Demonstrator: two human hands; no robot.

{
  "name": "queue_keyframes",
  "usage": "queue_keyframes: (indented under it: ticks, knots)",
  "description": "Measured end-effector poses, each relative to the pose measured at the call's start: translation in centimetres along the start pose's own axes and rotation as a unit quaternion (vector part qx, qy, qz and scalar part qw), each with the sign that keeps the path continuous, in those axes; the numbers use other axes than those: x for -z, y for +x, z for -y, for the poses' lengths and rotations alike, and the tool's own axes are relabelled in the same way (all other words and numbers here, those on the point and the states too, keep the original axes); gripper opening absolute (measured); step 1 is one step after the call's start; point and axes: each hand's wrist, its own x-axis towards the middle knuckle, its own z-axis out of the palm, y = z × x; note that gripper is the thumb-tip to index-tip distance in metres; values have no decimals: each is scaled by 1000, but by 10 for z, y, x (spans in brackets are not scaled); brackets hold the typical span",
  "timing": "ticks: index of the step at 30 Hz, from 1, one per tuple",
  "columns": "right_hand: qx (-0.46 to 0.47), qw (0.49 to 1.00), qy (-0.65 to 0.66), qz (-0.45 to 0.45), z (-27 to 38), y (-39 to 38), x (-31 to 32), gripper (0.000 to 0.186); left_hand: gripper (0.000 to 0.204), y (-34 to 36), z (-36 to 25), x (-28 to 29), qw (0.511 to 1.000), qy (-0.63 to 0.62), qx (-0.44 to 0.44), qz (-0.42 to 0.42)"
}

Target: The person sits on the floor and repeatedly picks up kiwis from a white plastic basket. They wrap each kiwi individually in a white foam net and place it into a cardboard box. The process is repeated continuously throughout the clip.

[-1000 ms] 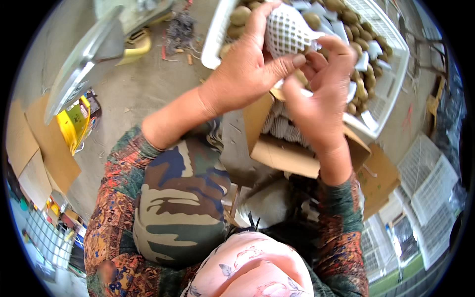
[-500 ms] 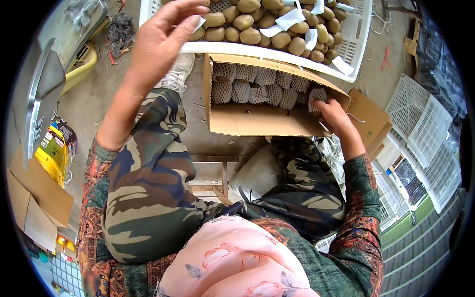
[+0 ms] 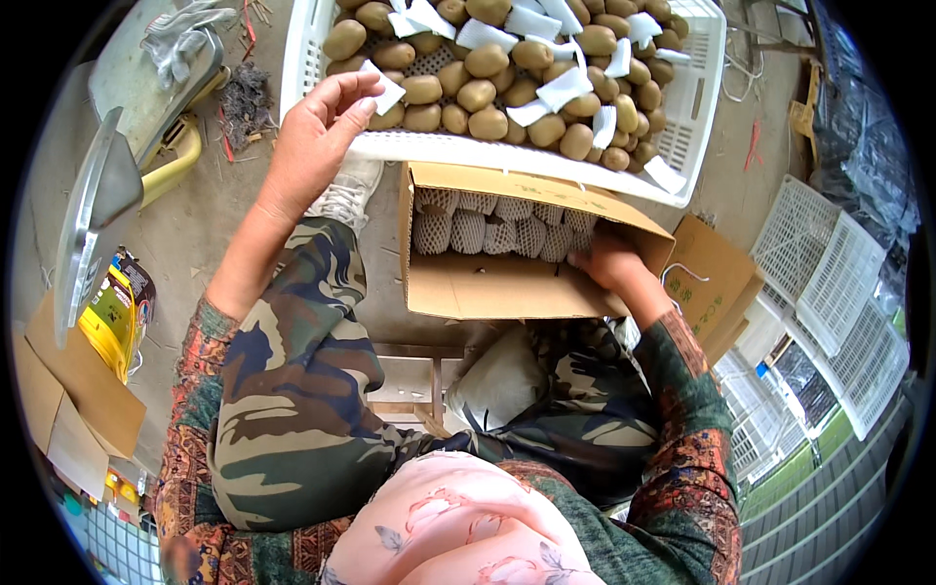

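My left hand (image 3: 317, 141) is over the near left corner of the white crate (image 3: 468, 154), its fingers pinched on a white foam sleeve (image 3: 388, 93). Brown kiwifruit (image 3: 487, 124) fill the crate, with several flat white sleeves among them. My right hand (image 3: 616, 265) reaches into the right end of an open cardboard box (image 3: 497, 292), its fingers closed at a kiwifruit in a white net sleeve (image 3: 583, 222). My fingertips there are partly hidden. More sleeved kiwifruit (image 3: 468, 232) stand in rows along the box's far side.
A second cardboard piece (image 3: 712, 263) leans right of the box. White plastic crates (image 3: 838, 283) lie at the far right. To the left are a metal platform (image 3: 161, 73) with a grey glove (image 3: 175, 39), a yellow package (image 3: 112, 317) and cardboard (image 3: 83, 380). My knees flank a low stool (image 3: 409, 390).
My right hand has carried the sleeved kiwifruit left and deeper into the box, against the rows. My left hand has drawn slightly back toward me. The whole view has shifted, showing more of the crate.
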Motion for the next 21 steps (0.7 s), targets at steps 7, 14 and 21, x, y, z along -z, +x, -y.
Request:
queue_keyframes:
  ticks: [7, 14, 21]
  knots:
    - [95, 955, 282, 4, 81, -7, 196, 11, 20, -14, 23, 22, 993, 90, 26, -75]
    - [130, 934, -125, -309, 44, 133, 167, 18, 26, -22, 16, 4, 946, 263, -168, 90]
    - [379, 860, 327, 102, 221, 89, 196, 29, 42, -34, 9, 6, 975, 198, -92, 32]
